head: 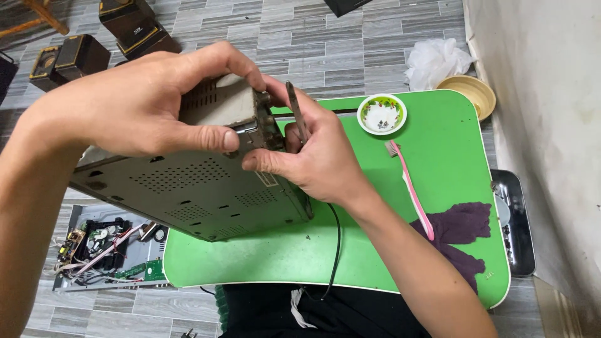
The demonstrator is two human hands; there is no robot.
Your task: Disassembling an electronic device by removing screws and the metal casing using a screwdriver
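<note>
Here, mid-frame: your left hand (134,103) clamps the perforated grey metal casing (188,188) tilted; right hand (313,156) pinches a slim metal tool (295,106) at its connectors.

Green table (438,188), grey perforated casing (188,194), pink toothbrush (410,188) (purple cloth (463,228) beneath)

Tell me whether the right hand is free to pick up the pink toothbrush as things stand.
Probably not at once: the right hand grips a thin metal tool against the grey metal casing. The pink toothbrush lies uncovered on the green table nearby.

one toothbrush (409,188), two bowls (382,114), three speakers (70,58)
</note>
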